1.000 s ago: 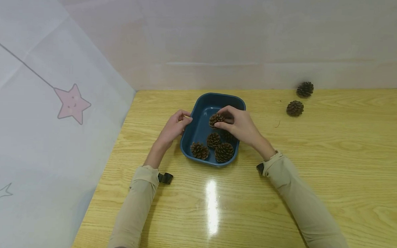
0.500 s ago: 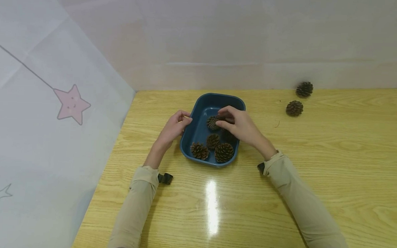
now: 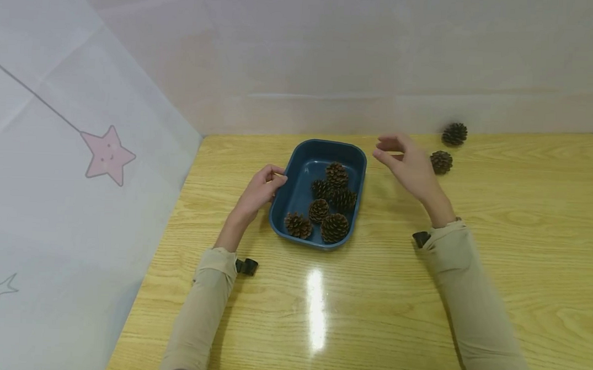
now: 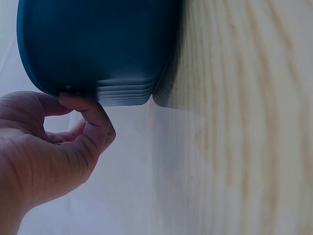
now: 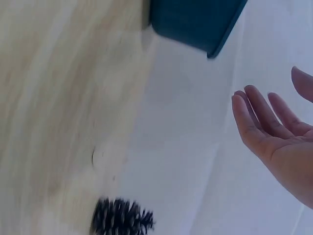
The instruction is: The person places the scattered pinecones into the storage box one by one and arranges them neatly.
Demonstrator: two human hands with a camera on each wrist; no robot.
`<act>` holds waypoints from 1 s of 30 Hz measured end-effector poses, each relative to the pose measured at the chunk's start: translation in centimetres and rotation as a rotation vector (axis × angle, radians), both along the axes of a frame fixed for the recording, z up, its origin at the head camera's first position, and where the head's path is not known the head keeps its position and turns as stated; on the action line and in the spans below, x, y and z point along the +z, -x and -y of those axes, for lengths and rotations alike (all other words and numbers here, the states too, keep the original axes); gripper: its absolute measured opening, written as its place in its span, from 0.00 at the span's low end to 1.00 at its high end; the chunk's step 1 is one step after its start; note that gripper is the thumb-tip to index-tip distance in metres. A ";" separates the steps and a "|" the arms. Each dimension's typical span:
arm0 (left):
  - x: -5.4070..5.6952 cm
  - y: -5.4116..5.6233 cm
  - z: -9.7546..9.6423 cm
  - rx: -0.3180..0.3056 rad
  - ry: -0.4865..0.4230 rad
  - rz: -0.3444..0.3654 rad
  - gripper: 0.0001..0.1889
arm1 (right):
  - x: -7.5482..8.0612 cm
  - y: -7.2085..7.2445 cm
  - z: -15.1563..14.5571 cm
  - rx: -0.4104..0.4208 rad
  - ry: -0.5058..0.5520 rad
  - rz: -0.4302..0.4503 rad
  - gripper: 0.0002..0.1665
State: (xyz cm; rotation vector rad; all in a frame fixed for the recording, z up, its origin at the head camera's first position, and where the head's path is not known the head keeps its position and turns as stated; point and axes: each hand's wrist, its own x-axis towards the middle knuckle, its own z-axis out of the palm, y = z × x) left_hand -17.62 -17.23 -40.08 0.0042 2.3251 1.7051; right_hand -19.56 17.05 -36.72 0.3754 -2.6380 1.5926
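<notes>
A dark blue plastic bin (image 3: 303,146) stands on the table with several brown pine cones (image 3: 334,228) inside, mostly along its right side and near end. My left hand (image 3: 260,191) pinches the bin's left rim; in the left wrist view the thumb and fingers (image 4: 88,110) meet at the edge of the bin wall (image 4: 98,44). To the right of the bin, my right hand (image 3: 409,165) is raised over the table, holding nothing. Its fingers (image 5: 264,115) are loosely bent and apart from the thumb in the right wrist view.
Two pine cones lie at the back right: one (image 3: 455,134) by the wall, the other (image 3: 442,162) just beyond my right hand and partly overlapped by it. A pale wall sheet (image 3: 302,58) borders the wooden table (image 3: 370,320) at the back and left.
My right hand has let go of a pine cone inside the bin and moved out to the right, over the table. The left hand has stayed at the rim.
</notes>
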 end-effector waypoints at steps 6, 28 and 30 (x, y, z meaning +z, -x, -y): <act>0.0 0.0 0.1 0.002 -0.001 -0.002 0.19 | 0.0 0.3 -3.2 -0.077 -0.040 -0.021 0.29; -0.2 0.1 0.1 -0.001 0.000 0.004 0.20 | -1.2 0.7 -8.9 -0.251 -0.055 0.065 0.34; -0.2 0.1 0.1 0.001 -0.002 0.003 0.19 | -1.3 0.7 -9.2 -0.258 -0.057 0.078 0.34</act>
